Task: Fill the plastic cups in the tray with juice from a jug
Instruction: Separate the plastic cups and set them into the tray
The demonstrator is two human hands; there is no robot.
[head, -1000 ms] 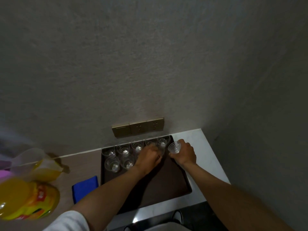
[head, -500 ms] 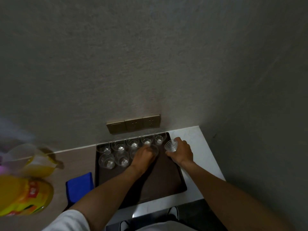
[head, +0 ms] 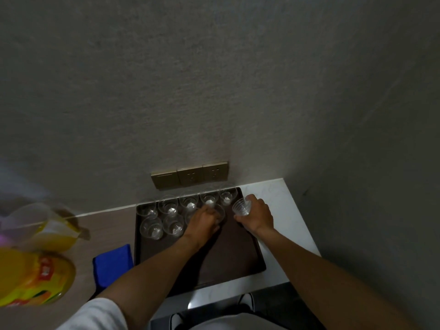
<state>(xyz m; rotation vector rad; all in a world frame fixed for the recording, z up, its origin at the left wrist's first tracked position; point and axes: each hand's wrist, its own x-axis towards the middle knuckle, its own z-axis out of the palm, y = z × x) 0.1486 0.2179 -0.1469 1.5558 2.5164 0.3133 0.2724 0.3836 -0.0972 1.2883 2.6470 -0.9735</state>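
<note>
The dark tray (head: pixel 238 253) lies on the counter against the wall, and clear plastic cups (head: pixel 189 203) stand in two rows along its far end; all look empty. The left hand (head: pixel 204 221) reaches into the second row with fingers curled round a cup (head: pixel 219 210) standing there on the tray. The right hand (head: pixel 258 215) sits at the tray's far right corner and grips a stack of cups (head: pixel 241 207) tilted on its side, mouth toward the rows. Just left of the tray lies a blue cloth (head: pixel 113 264). Farther left stands a jug (head: pixel 50 228) with yellow juice, and nearer the camera a large juice bottle (head: pixel 33 277). Gold wall sockets (head: pixel 190 177) sit above the tray.
</note>
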